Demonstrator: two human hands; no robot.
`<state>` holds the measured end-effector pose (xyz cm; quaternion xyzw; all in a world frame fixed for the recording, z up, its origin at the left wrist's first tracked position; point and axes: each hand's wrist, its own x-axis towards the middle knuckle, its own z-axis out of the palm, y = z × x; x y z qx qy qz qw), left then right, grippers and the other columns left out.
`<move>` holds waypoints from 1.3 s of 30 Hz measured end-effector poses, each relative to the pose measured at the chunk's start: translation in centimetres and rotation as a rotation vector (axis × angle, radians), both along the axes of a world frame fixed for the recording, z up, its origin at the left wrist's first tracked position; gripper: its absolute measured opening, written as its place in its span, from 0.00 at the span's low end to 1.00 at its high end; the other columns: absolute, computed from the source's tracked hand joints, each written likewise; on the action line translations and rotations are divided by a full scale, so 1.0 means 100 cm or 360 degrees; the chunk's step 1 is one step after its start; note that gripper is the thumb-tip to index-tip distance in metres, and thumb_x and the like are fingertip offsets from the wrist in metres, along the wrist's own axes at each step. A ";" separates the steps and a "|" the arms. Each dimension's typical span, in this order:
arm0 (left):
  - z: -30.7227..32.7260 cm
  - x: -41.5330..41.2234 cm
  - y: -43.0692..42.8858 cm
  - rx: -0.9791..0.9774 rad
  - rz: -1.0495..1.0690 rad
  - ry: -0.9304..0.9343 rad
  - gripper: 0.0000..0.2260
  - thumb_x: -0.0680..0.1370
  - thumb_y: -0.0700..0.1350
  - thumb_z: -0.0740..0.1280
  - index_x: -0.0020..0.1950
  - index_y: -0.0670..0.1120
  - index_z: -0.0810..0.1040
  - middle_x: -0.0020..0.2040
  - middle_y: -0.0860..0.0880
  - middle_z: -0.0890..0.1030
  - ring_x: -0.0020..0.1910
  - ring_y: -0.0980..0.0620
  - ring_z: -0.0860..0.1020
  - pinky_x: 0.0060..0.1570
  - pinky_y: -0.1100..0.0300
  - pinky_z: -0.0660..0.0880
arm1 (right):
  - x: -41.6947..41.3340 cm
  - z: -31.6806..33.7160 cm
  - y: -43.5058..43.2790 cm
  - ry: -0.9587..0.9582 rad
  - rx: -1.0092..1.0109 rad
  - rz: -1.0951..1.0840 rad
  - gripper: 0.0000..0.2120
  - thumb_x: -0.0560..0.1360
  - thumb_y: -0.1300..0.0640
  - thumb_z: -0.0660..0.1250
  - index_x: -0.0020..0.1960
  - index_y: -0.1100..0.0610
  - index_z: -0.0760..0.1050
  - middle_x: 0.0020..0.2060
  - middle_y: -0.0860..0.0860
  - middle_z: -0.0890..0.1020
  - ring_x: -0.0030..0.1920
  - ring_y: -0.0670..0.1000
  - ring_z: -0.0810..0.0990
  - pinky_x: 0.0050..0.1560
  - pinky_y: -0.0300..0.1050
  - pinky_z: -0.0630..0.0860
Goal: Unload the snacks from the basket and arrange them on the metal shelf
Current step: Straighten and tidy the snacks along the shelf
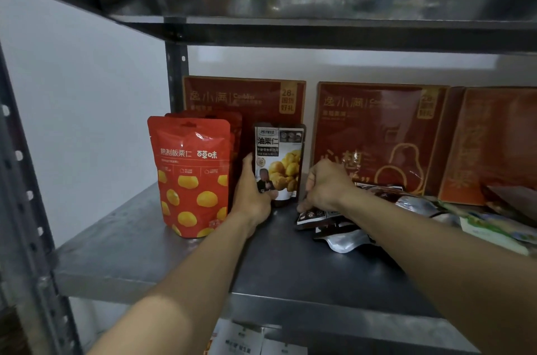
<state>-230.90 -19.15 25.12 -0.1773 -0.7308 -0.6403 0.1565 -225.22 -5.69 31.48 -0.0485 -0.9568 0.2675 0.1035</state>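
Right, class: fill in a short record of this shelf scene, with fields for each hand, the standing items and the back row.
left hand: grips the dark pouch, held upright on the shelf
right hand: fingers curled on a flat packet lying to the right
red pouches: standing left of the dark pouch
boxes: red, upright along the back
basket: not in view

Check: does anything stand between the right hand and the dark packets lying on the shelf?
Nothing visible does. The right hand pinches the top dark packet; the left hand holds the upright chestnut pouch off to the side.
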 end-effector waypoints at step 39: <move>0.015 0.083 0.042 -0.0021 -0.0305 -0.0490 0.20 0.67 0.34 0.77 0.56 0.46 0.80 0.52 0.45 0.81 0.52 0.49 0.80 0.50 0.65 0.76 | 0.071 0.019 0.048 -0.0132 -0.0154 -0.0243 0.34 0.62 0.56 0.83 0.63 0.60 0.73 0.60 0.56 0.78 0.61 0.55 0.76 0.61 0.47 0.75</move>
